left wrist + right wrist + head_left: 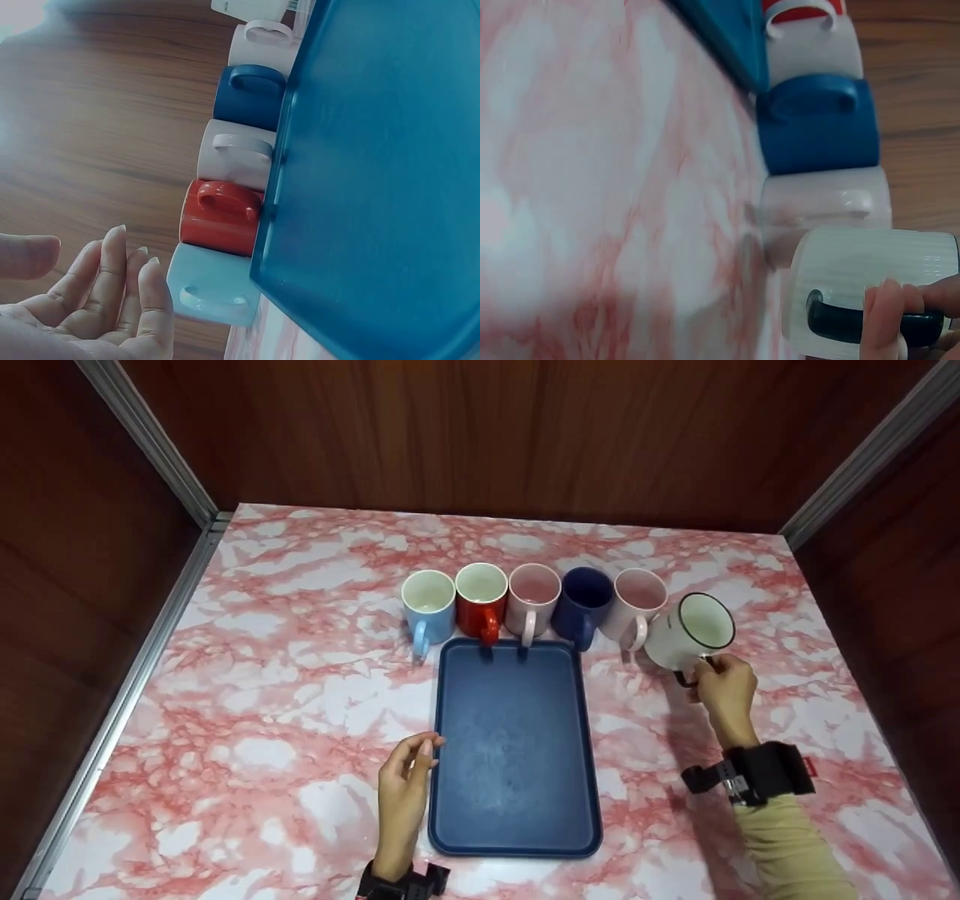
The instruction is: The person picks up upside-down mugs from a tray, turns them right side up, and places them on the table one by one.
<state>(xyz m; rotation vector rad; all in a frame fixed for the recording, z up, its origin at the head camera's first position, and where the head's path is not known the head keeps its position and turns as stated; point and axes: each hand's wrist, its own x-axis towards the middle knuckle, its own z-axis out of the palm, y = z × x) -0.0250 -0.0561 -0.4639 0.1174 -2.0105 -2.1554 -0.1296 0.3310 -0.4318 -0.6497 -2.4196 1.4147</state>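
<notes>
My right hand (pixel 726 690) grips the black handle (pixel 840 321) of a white mug (pixel 679 641) with a dark rim. In the head view the mug leans to the right, at the right end of a row of mugs. Beside it stands a pale pink mug (pixel 634 607), its handle facing me. My left hand (pixel 405 784) hovers by the left edge of a blue tray (pixel 510 750), fingers loosely bent and holding nothing. The left wrist view shows those fingers (pixel 112 277) slightly spread, with the thumb apart from them.
Leftward along the row stand a dark blue mug (pixel 581 604), another pink mug (pixel 532 604), a red mug (pixel 480 604) and a light blue mug (pixel 430 611). They line the tray's far edge on a red-and-white marbled table (pixel 262 697). Brown wooden panels (pixel 487 435) enclose the table.
</notes>
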